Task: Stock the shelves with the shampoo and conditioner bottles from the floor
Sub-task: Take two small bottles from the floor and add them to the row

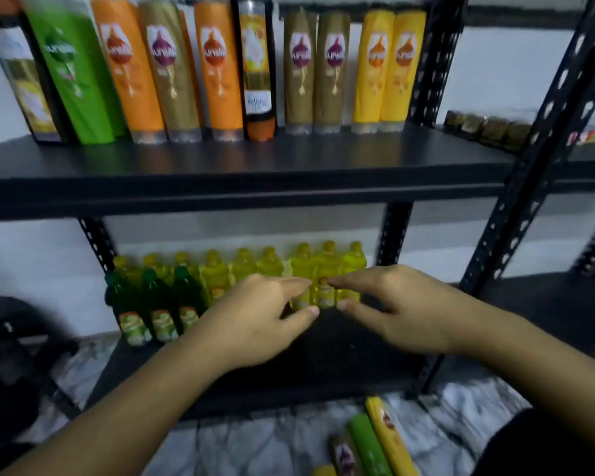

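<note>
Several shampoo and conditioner bottles stand in a row on the upper black shelf (255, 159): green (71, 73), orange (128, 70), tan (299, 70) and yellow (392, 67). More bottles lie on the marble floor at the bottom: a yellow one (389, 438), a green one (368, 444) and a tan one (344, 455). My left hand (258, 314) and my right hand (389, 307) hover in front of the lower shelf, fingers loosely curved, fingertips nearly meeting. Neither hand holds anything.
Small yellow bottles (323, 273) and dark green bottles (155, 304) line the back of the lower shelf (323, 359). Perforated black uprights (543, 139) frame the rack. A dark object (11, 341) sits at the left on the floor. Small jars (485, 125) stand on a neighbouring shelf.
</note>
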A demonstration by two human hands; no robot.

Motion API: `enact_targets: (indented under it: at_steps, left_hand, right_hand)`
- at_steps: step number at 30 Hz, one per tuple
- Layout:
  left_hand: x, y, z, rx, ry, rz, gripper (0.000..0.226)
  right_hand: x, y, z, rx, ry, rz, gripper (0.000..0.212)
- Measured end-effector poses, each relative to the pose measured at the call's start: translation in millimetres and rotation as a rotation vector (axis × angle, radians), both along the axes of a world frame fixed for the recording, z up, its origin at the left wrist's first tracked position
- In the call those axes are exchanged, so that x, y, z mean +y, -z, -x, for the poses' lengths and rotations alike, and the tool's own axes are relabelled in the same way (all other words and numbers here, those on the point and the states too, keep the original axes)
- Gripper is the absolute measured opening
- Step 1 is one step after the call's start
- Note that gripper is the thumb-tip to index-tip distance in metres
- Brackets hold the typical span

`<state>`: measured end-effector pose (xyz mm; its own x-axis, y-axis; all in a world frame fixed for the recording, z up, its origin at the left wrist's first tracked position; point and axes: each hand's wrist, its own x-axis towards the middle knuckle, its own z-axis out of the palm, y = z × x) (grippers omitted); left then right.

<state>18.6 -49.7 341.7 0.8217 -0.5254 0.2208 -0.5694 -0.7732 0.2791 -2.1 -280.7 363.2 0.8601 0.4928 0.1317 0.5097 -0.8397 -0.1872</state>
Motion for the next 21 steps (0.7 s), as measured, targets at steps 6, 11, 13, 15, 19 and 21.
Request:
enact_targets:
  at_steps: [6,11,13,15,19,21]
  left_hand:
    - [-21,131,4,0.433,-0.012,-0.093,0.055]
    - [-33,220,1,0.662,-0.084,-0.121,0.036]
    - [-36,254,0,0.719,-0.106,-0.14,0.039]
    - [-39,284,3,0.774,-0.131,-0.153,0.049]
    - [-37,343,19,0.931,-0.222,-0.102,0.037]
    - [-33,368,27,0.997,-0.253,-0.072,0.026]
  right_hand:
    - [-18,135,0,0.39,0.094,0.163,0.054]
    - [-29,230,-7,0.618,0.219,0.173,0.052]
    - [-27,261,-8,0.719,0.278,0.175,0.054]
    - [-23,290,-5,0.784,0.333,0.161,0.055]
    - [-11,348,6,0.921,0.4,0.123,0.057]
    - [-6,370,5,0.958,0.42,0.12,0.057]
